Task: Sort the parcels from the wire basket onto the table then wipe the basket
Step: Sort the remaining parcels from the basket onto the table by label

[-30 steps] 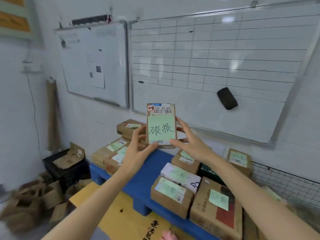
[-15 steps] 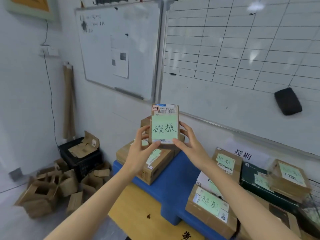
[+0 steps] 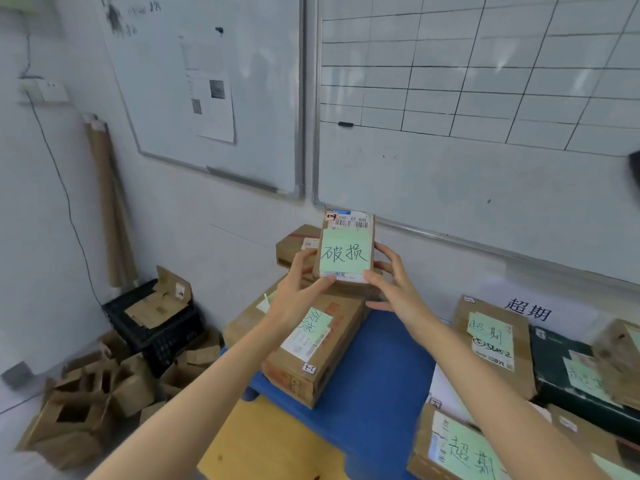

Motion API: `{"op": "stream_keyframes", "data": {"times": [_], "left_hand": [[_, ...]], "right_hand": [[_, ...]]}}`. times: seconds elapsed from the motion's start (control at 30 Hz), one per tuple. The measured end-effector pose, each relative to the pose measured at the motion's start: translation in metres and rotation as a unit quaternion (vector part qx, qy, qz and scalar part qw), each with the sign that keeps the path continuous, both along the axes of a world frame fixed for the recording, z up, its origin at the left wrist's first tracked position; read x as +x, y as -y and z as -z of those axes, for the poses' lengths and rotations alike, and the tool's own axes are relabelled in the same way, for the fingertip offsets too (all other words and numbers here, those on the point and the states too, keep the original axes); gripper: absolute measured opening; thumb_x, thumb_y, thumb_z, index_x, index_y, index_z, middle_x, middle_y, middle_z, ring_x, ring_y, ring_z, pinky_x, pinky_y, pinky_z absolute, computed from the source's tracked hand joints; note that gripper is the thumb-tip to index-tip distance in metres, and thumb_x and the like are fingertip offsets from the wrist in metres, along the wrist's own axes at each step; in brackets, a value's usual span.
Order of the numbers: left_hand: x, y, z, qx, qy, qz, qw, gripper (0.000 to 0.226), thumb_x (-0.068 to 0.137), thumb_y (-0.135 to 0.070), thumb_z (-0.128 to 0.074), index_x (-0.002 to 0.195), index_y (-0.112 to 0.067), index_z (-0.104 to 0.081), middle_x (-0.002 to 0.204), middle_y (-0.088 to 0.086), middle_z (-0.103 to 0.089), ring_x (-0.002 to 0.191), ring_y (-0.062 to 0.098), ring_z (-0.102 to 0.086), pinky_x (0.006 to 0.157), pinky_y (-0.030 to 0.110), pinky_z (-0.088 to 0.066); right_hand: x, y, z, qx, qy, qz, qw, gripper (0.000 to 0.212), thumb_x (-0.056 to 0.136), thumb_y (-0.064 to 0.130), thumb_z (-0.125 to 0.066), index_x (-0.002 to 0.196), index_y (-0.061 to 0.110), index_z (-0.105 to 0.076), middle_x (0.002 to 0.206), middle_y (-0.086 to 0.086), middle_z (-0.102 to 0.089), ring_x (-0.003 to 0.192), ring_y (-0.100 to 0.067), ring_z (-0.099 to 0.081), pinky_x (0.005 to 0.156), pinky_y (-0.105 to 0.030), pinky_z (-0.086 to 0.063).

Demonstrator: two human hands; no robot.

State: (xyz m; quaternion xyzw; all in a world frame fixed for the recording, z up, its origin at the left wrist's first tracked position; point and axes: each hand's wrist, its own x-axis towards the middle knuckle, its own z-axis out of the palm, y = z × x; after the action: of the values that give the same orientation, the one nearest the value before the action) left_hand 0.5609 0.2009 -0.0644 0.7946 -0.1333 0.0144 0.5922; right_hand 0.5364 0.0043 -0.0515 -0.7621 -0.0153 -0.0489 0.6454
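A small brown parcel (image 3: 346,247) with a green handwritten note and a barcode label stands upright between my two hands. My left hand (image 3: 298,292) grips its left side and lower edge, thumb on the front. My right hand (image 3: 398,289) holds its right side with curled fingers. The parcel's bottom is at the top of a stack of brown parcels (image 3: 311,344) on the left end of the blue table (image 3: 374,386). No wire basket is in view.
More parcels with green notes (image 3: 491,344) lie on the table's right side. A black crate (image 3: 156,327) and several empty cartons (image 3: 86,403) sit on the floor at left. Whiteboards (image 3: 450,98) hang on the wall behind. A yellow surface (image 3: 270,445) lies below the table.
The parcel in both hands has moved left and down toward the stack at the table's left end. My view has swung left and closer, so the right-hand parcels slide out of frame.
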Motion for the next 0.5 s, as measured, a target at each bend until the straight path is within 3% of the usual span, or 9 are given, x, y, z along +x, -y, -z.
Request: {"op": "stream_keyframes", "data": {"times": [0.13,0.27,0.37,0.5], "left_hand": [[0.045,0.014,0.007,0.041,0.006,0.031,0.999,0.053,0.081,-0.058,-0.066,0.126,-0.052,-0.038,0.115,-0.025,-0.063,0.101,0.001,-0.064,0.093,0.032,-0.050],[0.071,0.027,0.017,0.093,0.007,0.058,0.994,0.062,0.083,-0.060,-0.061,0.137,-0.040,-0.037,0.127,-0.012,-0.061,0.109,0.008,-0.060,0.098,0.039,-0.049],[0.090,0.033,0.022,0.157,0.037,0.074,0.984,0.067,0.084,-0.063,-0.058,0.142,-0.038,-0.037,0.133,-0.008,-0.058,0.118,0.014,-0.056,0.100,0.044,-0.048],[0.116,0.035,0.028,0.251,0.116,0.079,0.958,0.061,0.090,-0.056,-0.056,0.145,-0.034,-0.038,0.146,-0.007,-0.049,0.131,0.016,-0.048,0.107,0.044,-0.041]], "right_hand": [[0.031,0.012,0.013,0.028,0.000,0.049,0.998,0.053,0.098,0.025,-0.058,0.142,0.043,-0.034,0.135,0.012,-0.053,0.112,-0.009,-0.061,0.083,-0.033,-0.057],[0.052,0.020,0.036,0.065,-0.033,0.089,0.993,0.049,0.099,0.023,-0.056,0.137,0.045,-0.034,0.139,0.008,-0.052,0.122,-0.019,-0.057,0.090,-0.041,-0.056],[0.066,0.028,0.052,0.082,-0.061,0.126,0.987,0.046,0.099,0.022,-0.056,0.129,0.051,-0.036,0.140,0.005,-0.053,0.120,-0.017,-0.057,0.087,-0.039,-0.057],[0.079,0.043,0.072,0.104,-0.094,0.179,0.974,0.047,0.099,0.022,-0.055,0.132,0.050,-0.036,0.134,0.007,-0.057,0.120,-0.018,-0.056,0.085,-0.038,-0.058]]}}
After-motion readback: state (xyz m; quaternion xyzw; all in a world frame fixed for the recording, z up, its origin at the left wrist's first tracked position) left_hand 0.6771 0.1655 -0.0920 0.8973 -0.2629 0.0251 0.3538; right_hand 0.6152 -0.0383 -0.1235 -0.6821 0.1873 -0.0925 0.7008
